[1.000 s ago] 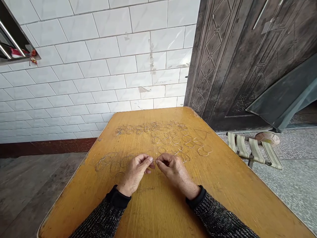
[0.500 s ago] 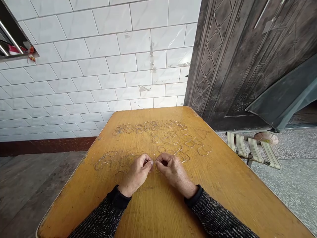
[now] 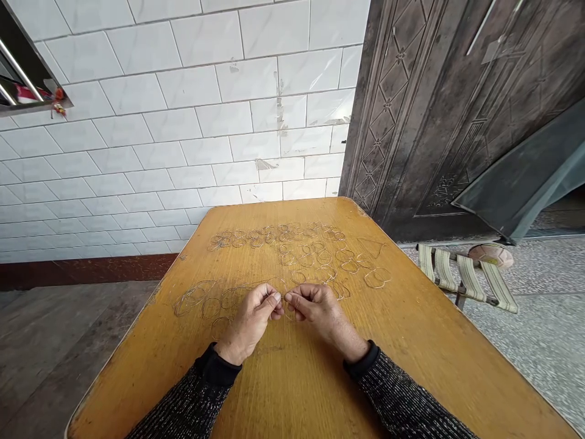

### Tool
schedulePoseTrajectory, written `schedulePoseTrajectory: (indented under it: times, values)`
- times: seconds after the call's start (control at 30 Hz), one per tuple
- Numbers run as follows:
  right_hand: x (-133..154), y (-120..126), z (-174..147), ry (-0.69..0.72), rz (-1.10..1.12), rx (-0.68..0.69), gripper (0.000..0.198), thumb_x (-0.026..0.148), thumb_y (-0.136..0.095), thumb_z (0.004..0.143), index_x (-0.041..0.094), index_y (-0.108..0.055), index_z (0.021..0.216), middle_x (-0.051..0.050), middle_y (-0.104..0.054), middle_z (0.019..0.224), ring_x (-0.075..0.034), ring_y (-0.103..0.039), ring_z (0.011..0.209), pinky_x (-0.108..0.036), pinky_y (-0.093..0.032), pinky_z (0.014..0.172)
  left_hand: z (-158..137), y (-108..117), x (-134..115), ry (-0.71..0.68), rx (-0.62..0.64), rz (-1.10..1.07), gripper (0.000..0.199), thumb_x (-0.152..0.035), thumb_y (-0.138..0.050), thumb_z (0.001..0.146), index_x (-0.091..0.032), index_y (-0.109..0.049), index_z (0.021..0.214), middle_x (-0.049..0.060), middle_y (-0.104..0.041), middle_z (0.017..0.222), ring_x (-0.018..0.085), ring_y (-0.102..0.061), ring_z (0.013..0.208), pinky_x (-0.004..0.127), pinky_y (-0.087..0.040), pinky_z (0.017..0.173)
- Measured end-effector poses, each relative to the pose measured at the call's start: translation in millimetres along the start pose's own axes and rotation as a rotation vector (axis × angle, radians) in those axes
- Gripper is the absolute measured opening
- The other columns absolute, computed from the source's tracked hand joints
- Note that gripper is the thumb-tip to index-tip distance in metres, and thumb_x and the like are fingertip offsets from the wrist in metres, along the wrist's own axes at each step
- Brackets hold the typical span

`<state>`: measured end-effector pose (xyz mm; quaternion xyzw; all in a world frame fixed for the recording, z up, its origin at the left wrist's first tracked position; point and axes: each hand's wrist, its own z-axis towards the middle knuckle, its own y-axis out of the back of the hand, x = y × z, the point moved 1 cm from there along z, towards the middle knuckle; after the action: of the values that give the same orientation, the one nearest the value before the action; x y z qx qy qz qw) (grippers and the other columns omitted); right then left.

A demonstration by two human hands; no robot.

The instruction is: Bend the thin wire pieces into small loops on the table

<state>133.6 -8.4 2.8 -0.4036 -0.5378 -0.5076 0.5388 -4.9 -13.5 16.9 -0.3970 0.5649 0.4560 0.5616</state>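
Observation:
Thin wire (image 3: 284, 284) shows between my two hands, which almost touch above the middle of the table. My left hand (image 3: 254, 318) pinches this wire between thumb and forefinger. Facing it, my right hand (image 3: 320, 314) pinches the wire too, with its fingers curled in. Most of the held piece is hidden by the fingers. Thin wire loops (image 3: 211, 306) lie to the left of my left hand, and more loops (image 3: 339, 289) lie just beyond my right hand.
The wooden table (image 3: 292, 390) has rounded corners. Rows of wire loops (image 3: 278, 232) lie towards its far end. Behind it stands a white tiled wall (image 3: 196, 140); a dark patterned door (image 3: 411, 122) is at the right. A folding stool (image 3: 466, 277) with striped straps stands on the floor beside the table.
My fingers have shifted slightly at the wire: the right thumb and forefinger have straightened and the left fingertips have turned a little. The loops on the table lie as before.

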Motion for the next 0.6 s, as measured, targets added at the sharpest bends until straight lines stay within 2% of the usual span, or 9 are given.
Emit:
schedulePoseTrajectory:
  times: [0.17,0.3,0.5,0.6]
  values:
    - [-0.5,-1.2,0.1,0.016,-0.023,-0.023,0.025,0.035,-0.052,0.071,0.016,-0.048,0.055,0.004,-0.043,0.047,-0.007,-0.035,0.042,-0.020,-0.027,0.042,0.2,-0.7,1.6,-0.020,0.015,0.016,0.023,-0.036,-0.050,0.079,-0.017,-0.049,0.068,-0.001,-0.050,0.065,0.012,-0.048,0.063,0.025,-0.038,0.060]
    - [1.0,-1.6,-1.2,0.048,-0.121,-0.061,0.022,0.030,-0.050,0.071,0.016,-0.045,0.055,0.005,-0.038,0.049,-0.007,-0.031,0.044,-0.020,-0.025,0.042,-0.6,-2.6,1.9,0.019,0.034,0.008,0.024,-0.040,-0.051,0.078,-0.017,-0.050,0.071,0.000,-0.051,0.068,0.013,-0.051,0.066,0.026,-0.039,0.063]
    - [2.3,-2.0,-3.9,0.131,-0.265,-0.109,0.020,0.025,-0.046,0.073,0.017,-0.045,0.055,0.003,-0.044,0.052,-0.008,-0.037,0.048,-0.020,-0.028,0.046,-0.6,-6.4,6.3,0.059,0.019,-0.087,0.024,-0.036,-0.053,0.078,-0.016,-0.053,0.091,0.001,-0.058,0.075,0.012,-0.054,0.068,0.026,-0.040,0.065]
    - [3.8,-2.3,-5.7,0.166,-0.345,-0.134,0.021,0.025,-0.046,0.075,0.017,-0.046,0.055,0.002,-0.046,0.053,-0.009,-0.040,0.050,-0.020,-0.030,0.047,-0.3,-8.2,8.3,0.069,0.013,-0.159,0.027,-0.036,-0.057,0.076,-0.015,-0.056,0.093,0.003,-0.061,0.076,0.013,-0.056,0.067,0.027,-0.042,0.066]
